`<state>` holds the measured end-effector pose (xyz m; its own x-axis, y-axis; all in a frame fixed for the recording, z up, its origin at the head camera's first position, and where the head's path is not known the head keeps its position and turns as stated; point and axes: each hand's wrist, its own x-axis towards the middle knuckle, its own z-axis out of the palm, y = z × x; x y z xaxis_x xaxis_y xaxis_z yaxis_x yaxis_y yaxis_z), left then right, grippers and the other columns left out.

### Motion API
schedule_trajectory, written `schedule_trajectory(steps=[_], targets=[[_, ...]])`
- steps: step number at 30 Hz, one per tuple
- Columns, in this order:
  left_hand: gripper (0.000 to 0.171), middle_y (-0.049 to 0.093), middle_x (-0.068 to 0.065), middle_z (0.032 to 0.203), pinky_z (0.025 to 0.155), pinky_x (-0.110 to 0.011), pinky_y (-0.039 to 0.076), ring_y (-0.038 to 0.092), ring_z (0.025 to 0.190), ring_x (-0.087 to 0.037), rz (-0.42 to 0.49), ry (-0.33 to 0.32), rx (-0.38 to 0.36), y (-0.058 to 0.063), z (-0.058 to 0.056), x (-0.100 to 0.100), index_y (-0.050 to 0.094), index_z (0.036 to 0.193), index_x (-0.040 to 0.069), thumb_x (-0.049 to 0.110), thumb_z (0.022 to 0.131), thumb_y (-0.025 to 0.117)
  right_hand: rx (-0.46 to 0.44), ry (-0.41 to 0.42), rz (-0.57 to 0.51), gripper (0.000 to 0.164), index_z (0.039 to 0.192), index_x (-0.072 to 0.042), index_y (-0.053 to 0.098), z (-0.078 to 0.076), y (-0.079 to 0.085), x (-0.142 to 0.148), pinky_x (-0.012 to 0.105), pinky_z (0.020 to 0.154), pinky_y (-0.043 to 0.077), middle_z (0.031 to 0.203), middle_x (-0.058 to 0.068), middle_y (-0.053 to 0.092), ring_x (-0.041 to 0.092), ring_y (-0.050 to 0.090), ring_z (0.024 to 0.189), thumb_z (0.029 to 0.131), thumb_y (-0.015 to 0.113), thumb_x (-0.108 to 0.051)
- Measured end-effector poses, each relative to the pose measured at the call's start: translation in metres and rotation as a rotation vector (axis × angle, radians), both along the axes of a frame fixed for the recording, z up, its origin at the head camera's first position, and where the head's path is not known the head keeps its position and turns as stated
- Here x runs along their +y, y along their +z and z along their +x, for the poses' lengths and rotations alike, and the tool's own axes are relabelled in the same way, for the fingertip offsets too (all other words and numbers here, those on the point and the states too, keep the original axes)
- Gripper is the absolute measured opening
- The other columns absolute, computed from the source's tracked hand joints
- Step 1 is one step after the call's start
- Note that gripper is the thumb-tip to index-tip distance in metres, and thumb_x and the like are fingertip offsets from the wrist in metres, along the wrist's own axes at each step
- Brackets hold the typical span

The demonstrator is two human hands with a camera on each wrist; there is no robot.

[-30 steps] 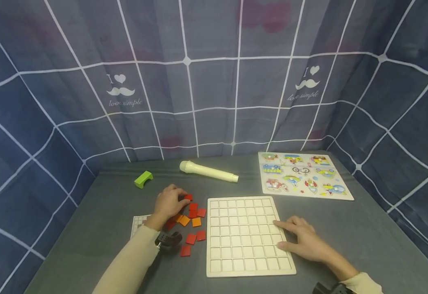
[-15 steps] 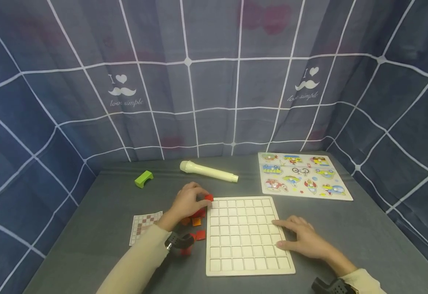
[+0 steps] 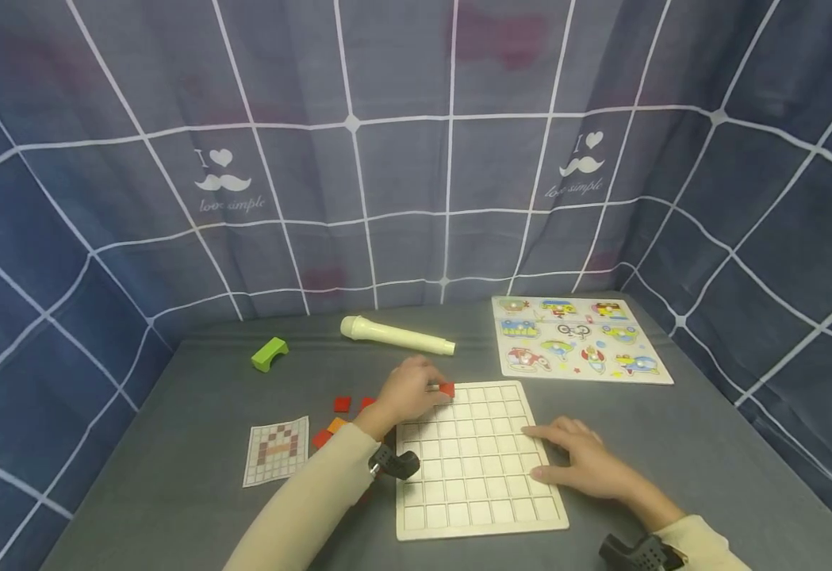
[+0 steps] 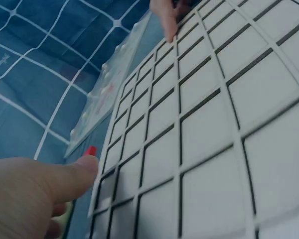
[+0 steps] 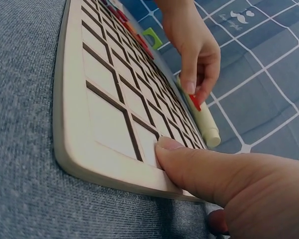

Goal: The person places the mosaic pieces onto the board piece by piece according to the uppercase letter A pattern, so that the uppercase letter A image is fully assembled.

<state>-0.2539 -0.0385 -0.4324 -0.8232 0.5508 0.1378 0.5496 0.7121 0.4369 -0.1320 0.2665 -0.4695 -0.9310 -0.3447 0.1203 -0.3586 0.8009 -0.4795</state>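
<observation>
My left hand (image 3: 412, 390) pinches a red square tile (image 3: 447, 389) between thumb and fingers, over the far left part of a pale wooden grid board (image 3: 483, 530). In the right wrist view the red tile (image 5: 195, 102) hangs from the fingertips, above the board's surface. My right hand (image 3: 584, 461) rests at the board's right edge, thumb and forefinger stretched onto its rim. To the left of the board lie loose red tiles (image 3: 343, 404) and an orange tile (image 3: 337, 426), some hidden under the left forearm. A pattern card (image 3: 277, 450) lies further left.
A cream toy microphone (image 3: 397, 335) lies behind the board. A green arch block (image 3: 269, 354) sits at the back left. At the back right is a picture puzzle board (image 3: 580, 341). A dark checked curtain (image 3: 401, 159) hangs around the table.
The left hand has carried the red tile rightward from the loose tiles to over the board, uncovering the pattern card. The right hand stays at the board's edge. The head view has shifted slightly.
</observation>
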Motion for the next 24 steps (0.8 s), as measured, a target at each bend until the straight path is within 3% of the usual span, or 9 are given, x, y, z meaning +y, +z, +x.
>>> schedule_trajectory(steps=[4,6,24], targets=[[0.03,0.068,-0.001,0.106,0.076,-0.033,0.051,0.061,0.093,-0.017,0.02,0.048,-0.028,-0.004,0.0,0.009,0.075,0.108,0.015,0.034,0.085,0.075,-0.005,0.016,-0.001,0.058,0.134,-0.026,0.06,-0.001,0.0,-0.001,0.035,0.082,0.033,0.104,-0.012,0.052,0.005,0.041,0.096,0.083,0.071,-0.053],[0.029,0.068,-0.001,0.103,0.072,-0.03,0.05,0.061,0.088,-0.015,0.023,0.058,-0.042,-0.005,0.0,0.012,0.076,0.107,0.015,0.034,0.085,0.076,-0.004,0.016,-0.003,0.057,0.134,-0.026,0.06,-0.002,0.0,-0.002,0.035,0.083,0.033,0.104,-0.012,0.052,0.005,0.041,0.096,0.084,0.071,-0.052],[0.032,0.066,0.0,0.102,0.069,-0.027,0.048,0.057,0.087,-0.012,0.011,0.052,-0.099,-0.012,-0.007,0.022,0.074,0.11,0.015,0.034,0.084,0.076,-0.009,-0.018,-0.016,0.058,0.134,-0.027,0.06,0.001,-0.002,0.0,0.035,0.083,0.031,0.106,-0.012,0.053,0.005,0.041,0.098,0.083,0.071,-0.053]])
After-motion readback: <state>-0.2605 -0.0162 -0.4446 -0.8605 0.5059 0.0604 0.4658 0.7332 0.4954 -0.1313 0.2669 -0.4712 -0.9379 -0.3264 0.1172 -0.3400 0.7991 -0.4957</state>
